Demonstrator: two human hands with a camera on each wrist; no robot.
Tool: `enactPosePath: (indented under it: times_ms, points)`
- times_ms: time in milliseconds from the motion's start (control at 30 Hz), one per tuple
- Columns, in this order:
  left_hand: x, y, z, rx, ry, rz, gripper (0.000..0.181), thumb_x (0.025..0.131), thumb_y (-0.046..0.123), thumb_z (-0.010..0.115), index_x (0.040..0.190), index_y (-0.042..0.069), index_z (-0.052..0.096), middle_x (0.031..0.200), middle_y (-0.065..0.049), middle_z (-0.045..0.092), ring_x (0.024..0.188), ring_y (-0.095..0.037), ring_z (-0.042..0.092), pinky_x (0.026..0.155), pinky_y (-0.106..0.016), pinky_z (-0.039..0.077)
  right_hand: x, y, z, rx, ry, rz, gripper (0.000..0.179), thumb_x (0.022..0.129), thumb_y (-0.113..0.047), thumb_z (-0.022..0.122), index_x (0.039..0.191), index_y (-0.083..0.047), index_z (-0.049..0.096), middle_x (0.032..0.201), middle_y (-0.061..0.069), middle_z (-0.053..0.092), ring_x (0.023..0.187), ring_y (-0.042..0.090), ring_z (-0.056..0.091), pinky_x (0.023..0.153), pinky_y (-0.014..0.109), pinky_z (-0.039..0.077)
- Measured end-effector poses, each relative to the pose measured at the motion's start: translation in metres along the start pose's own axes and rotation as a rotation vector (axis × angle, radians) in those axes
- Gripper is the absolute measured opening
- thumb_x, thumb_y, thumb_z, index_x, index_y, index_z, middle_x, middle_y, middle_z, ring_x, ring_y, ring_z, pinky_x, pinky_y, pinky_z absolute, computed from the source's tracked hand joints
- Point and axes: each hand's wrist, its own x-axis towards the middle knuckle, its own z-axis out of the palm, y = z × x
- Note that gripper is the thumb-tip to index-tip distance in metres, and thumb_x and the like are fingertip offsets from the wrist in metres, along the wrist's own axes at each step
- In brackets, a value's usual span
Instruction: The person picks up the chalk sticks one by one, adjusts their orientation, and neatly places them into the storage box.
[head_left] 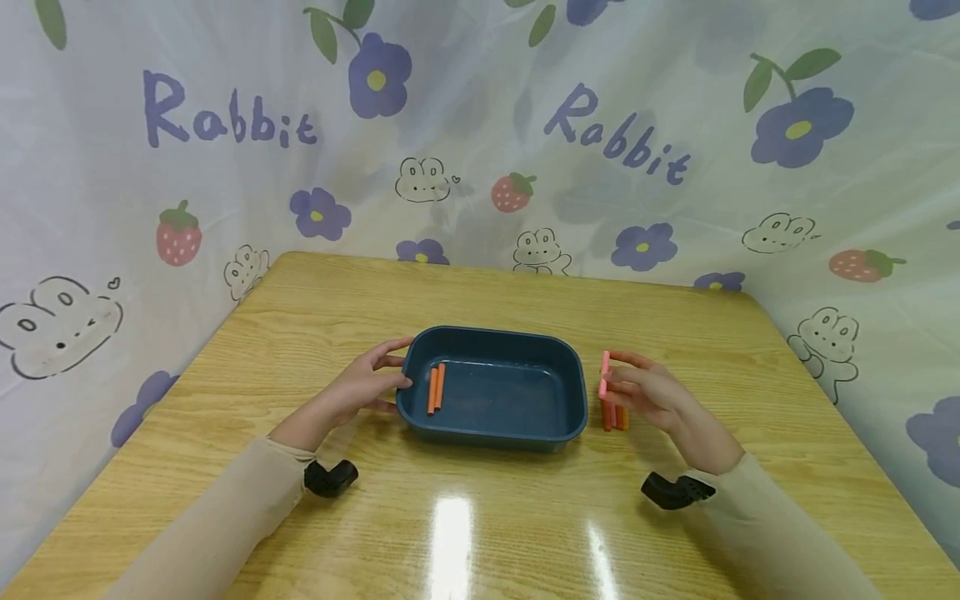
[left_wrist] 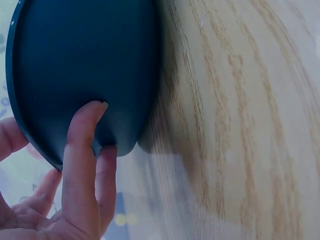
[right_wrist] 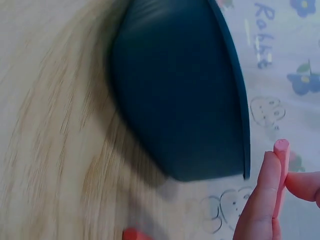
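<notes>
My left hand (head_left: 363,385) rests at the left end of a dark blue rectangular basin (head_left: 491,439). In the left wrist view, its extended fingers (left_wrist: 80,165) touch the basin's outer wall, and other fingertips are at the rim. Just past the basin's right end, my right hand (head_left: 648,392) pinches a slim pink stick (head_left: 604,375), raised above the table. The right wrist view shows that stick (right_wrist: 281,175) between thumb and fingers. Two orange sticks (head_left: 436,389) lie side by side inside the basin, near its left wall. Under the right hand lie several red and orange sticks (head_left: 615,417), partly hidden.
Everything stands on a wood-grain table (head_left: 510,517). A white curtain (head_left: 480,108) printed with rabbits, flowers and strawberries hangs behind and beside it. Black wrist mounts (head_left: 330,478) sit at both sleeve cuffs. Glare streaks mark the table's front.
</notes>
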Motion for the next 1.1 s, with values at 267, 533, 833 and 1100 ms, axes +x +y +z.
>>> enactPosePath:
  times_ms: [267,533,833,1100]
  points:
    - [-0.002,0.000,0.000,0.003,0.006,-0.001,0.066,0.088,0.002,0.055,0.147,0.017,0.029,0.136,-0.023,0.034,0.100,-0.037,0.057,0.070,-0.046,0.054,0.005,-0.006,0.023,0.005,-0.030,0.007,0.063,0.093,0.004,0.046,0.146,0.000,0.012,0.113,0.016,0.045,0.085,0.019,0.062,0.079,0.031,0.053]
    - [-0.001,-0.001,0.000,-0.003,0.005,0.001,0.066,0.088,0.001,0.055,0.147,0.016,0.028,0.136,-0.023,0.034,0.099,-0.036,0.058,0.068,-0.043,0.055,0.015,-0.010,0.047,-0.020,-0.053,0.030,0.063,0.094,0.004,0.044,0.147,-0.001,0.011,0.141,0.026,0.019,0.090,0.021,0.060,0.081,0.032,0.052]
    - [-0.002,-0.001,0.001,-0.001,0.003,-0.004,0.066,0.089,0.002,0.054,0.147,0.017,0.028,0.137,-0.023,0.034,0.100,-0.034,0.058,0.069,-0.043,0.055,0.025,-0.016,0.079,-0.020,-0.048,0.085,0.062,0.093,0.004,0.045,0.147,-0.006,0.017,0.142,0.024,0.022,0.084,0.020,0.058,0.082,0.034,0.052]
    - [-0.002,0.000,0.001,0.002,-0.001,0.003,0.065,0.090,0.002,0.054,0.148,0.016,0.027,0.137,-0.023,0.034,0.100,-0.035,0.058,0.069,-0.043,0.055,0.040,-0.016,0.100,-0.019,-0.050,0.103,0.060,0.094,0.004,0.044,0.147,-0.005,0.018,0.143,0.022,0.023,0.114,0.034,0.044,0.094,0.038,0.044]
